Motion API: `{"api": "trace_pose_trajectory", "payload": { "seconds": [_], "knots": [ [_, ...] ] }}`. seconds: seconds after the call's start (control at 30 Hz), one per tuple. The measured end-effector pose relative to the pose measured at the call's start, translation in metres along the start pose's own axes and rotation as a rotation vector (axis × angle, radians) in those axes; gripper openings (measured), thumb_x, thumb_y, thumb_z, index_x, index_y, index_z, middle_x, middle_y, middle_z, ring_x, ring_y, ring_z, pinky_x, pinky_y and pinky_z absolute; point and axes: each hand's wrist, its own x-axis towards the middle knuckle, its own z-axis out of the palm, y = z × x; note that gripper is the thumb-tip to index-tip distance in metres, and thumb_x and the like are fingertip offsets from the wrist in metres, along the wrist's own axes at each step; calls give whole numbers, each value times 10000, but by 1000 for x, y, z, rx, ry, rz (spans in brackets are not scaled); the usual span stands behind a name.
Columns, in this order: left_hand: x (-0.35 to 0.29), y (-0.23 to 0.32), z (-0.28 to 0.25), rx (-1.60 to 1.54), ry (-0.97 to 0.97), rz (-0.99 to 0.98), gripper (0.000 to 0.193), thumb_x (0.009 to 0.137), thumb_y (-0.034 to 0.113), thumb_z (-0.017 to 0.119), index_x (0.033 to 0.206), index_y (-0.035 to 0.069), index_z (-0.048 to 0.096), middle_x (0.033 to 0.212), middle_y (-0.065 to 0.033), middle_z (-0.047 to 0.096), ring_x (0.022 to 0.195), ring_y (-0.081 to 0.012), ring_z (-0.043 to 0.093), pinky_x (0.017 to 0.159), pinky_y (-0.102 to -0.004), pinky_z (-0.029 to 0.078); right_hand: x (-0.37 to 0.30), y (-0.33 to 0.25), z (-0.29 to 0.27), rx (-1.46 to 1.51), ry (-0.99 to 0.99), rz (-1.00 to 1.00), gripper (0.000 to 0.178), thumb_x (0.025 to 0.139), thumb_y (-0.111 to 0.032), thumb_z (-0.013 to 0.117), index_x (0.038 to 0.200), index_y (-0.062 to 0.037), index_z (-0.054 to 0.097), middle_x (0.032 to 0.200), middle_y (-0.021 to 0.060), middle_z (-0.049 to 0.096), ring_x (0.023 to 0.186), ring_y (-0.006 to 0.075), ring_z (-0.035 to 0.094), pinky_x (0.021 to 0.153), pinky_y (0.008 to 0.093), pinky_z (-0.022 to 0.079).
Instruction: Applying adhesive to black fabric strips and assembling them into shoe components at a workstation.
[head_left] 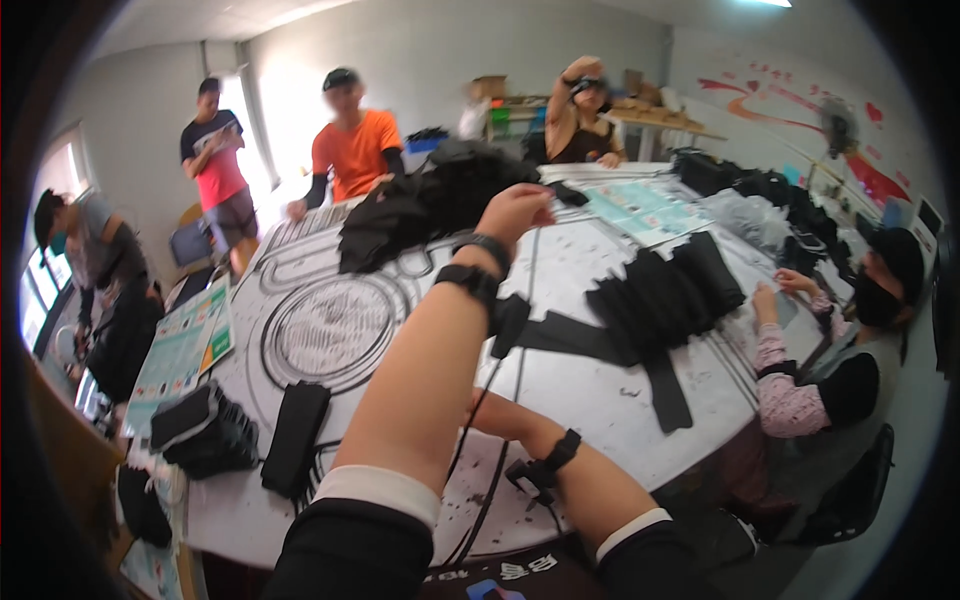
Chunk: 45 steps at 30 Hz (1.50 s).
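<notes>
My left hand (517, 212) is stretched far forward over the white table (430, 355), its fingers curled together. A thin dark line runs down the table from beside these fingers; I cannot tell whether it is a cord in them or a mark on the tabletop. My right hand (492, 414) is low over the table behind my left forearm, its fingers hidden. Right of my left wrist lie flat black fabric strips (575, 337), one end near the wrist strap. They reach to a fanned row of folded black fabric pieces (668, 290).
A heap of black fabric (440, 195) lies at the far side. Near left are a folded black piece (296, 440) and a black stack (205, 428). Printed sheets (640, 208), clear plastic bags (745, 222) and several people surround the table, one close at right (830, 370).
</notes>
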Motion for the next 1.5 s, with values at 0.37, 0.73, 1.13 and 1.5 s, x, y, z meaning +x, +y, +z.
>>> {"api": "trace_pose_trajectory", "payload": {
  "seconds": [0.37, 0.73, 1.13, 1.5],
  "knots": [
    [-31, -29, -14, -27, 101, -197, 430, 812, 190, 590, 1184, 50, 425, 1091, -86, 499, 1018, -232, 517, 890, -372, 405, -17, 2, 76, -96, -636, 182, 256, 822, -39, 550, 1077, -49, 567, 1023, 67, 609, 954, 130, 552, 839, 262, 430],
    [-152, -36, -103, -390, 106, -251, 248, 845, 63, 525, 1088, 13, 521, 1047, -110, 564, 960, -202, 562, 824, -315, 483, -3, -13, -4, 591, 543, -131, 105, 799, 24, 564, 892, -11, 599, 823, 69, 616, 759, 137, 615, 700, 239, 511],
    [-284, -41, -109, -509, -31, -322, 90, 821, 35, 561, 911, 36, 553, 814, -69, 592, 770, -159, 576, 711, -278, 456, -5, -6, 10, 707, 253, -133, 68, 817, -8, 573, 883, -22, 576, 843, 72, 607, 782, 150, 609, 715, 266, 507],
    [-318, -65, -151, -408, 108, -407, 158, 803, 11, 540, 958, 39, 531, 839, -17, 527, 754, -111, 524, 720, -234, 434, 4, 18, 34, 234, 164, 153, 219, 799, -17, 606, 1000, -40, 524, 992, 55, 570, 918, 130, 550, 835, 278, 447]
  ]
}}
